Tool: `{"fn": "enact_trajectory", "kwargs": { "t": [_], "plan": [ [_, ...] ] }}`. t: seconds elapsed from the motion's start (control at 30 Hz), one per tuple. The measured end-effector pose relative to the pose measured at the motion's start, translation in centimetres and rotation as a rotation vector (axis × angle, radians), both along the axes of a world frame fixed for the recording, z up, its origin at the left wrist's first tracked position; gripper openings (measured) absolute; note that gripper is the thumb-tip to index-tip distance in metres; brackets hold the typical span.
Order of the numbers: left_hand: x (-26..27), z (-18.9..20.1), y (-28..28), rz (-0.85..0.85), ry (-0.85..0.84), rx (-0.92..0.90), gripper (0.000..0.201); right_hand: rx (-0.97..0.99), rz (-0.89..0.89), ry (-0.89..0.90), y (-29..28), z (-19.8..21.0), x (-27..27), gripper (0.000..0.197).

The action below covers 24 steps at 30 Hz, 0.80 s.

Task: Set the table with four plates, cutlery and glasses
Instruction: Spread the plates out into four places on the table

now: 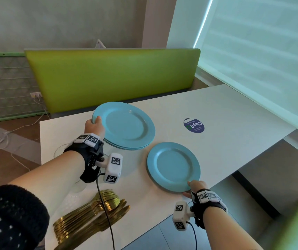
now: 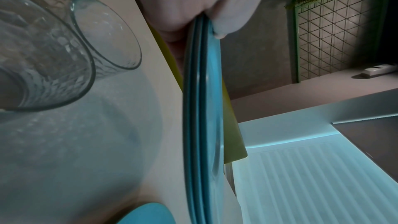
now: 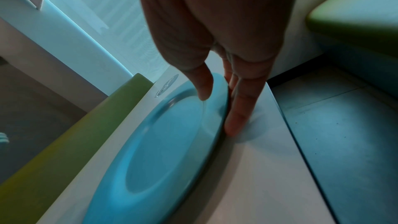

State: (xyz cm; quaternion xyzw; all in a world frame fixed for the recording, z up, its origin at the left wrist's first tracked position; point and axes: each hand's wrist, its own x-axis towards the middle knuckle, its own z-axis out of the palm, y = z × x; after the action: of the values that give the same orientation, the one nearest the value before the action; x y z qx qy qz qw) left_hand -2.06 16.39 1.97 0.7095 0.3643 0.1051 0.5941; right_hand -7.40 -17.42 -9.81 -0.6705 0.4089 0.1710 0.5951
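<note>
The left hand (image 1: 94,127) pinches the stacked plates (image 1: 126,126); the right hand's (image 1: 194,187) grip pinches the single plate (image 1: 173,166), seemingly touching the tabletop (image 1: 225,123).

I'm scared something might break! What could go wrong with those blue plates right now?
1. The single plate sits near the table edge; the right hand pinches its rim, so a slip might tip it off.
2. The left hand holds the plate stack by one rim only; the plates could slide apart.
3. The glasses stand close by the left wrist, so they might get bumped.
</note>
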Motion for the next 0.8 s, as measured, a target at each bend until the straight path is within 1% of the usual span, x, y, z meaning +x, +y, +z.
{"fn": "enact_trajectory", "kwargs": {
  "t": [0.07,0.13,0.2,0.23,0.27,0.3,0.37,0.43,0.5,0.57,0.67,0.8],
  "plan": [
    [0.1,-0.1,-0.3,-0.009,-0.004,-0.005,0.049,-0.058,0.014,0.037,-0.1,-1.0,0.5,0.023],
    [0.2,-0.2,-0.5,-0.013,-0.011,-0.009,0.048,-0.175,0.049,0.042,-1.6,-4.0,1.6,0.028],
    [0.2,-0.4,-0.8,-0.014,-0.021,-0.020,0.047,-0.191,0.065,0.042,-3.3,-7.4,3.0,0.023],
    [0.2,-0.5,-1.0,-0.015,-0.025,-0.028,0.047,-0.177,0.060,0.052,-3.6,-7.9,3.1,0.024],
    [0.2,-0.6,-1.2,-0.018,-0.027,-0.032,0.047,-0.162,0.055,0.056,-3.2,-7.1,2.7,0.025],
    [0.2,-0.6,-1.4,-0.021,-0.030,-0.037,0.047,-0.151,0.035,0.049,-2.8,-6.3,2.4,0.022],
    [0.1,-0.7,-1.8,-0.028,-0.033,-0.045,0.047,-0.107,-0.008,0.039,-2.0,-4.7,1.5,0.008],
    [0.0,-0.7,-2.1,-0.037,-0.034,-0.049,0.047,-0.083,-0.031,0.035,-1.0,-2.6,0.7,0.011],
    [0.0,-0.8,-2.3,-0.049,-0.038,-0.050,0.047,-0.066,-0.036,0.028,-0.8,-2.1,0.4,0.012],
    [0.0,-0.9,-2.6,-0.058,-0.041,-0.048,0.046,-0.059,-0.037,0.019,-0.9,-2.0,0.2,0.007],
    [-0.1,-0.9,-3.0,-0.066,-0.044,-0.050,0.046,-0.070,-0.040,0.017,-1.5,-2.9,0.3,0.008],
    [-0.2,-0.8,-3.6,-0.064,-0.051,-0.047,0.045,-0.088,-0.062,0.017,-1.6,-2.3,-0.3,0.008]
  ]
}}
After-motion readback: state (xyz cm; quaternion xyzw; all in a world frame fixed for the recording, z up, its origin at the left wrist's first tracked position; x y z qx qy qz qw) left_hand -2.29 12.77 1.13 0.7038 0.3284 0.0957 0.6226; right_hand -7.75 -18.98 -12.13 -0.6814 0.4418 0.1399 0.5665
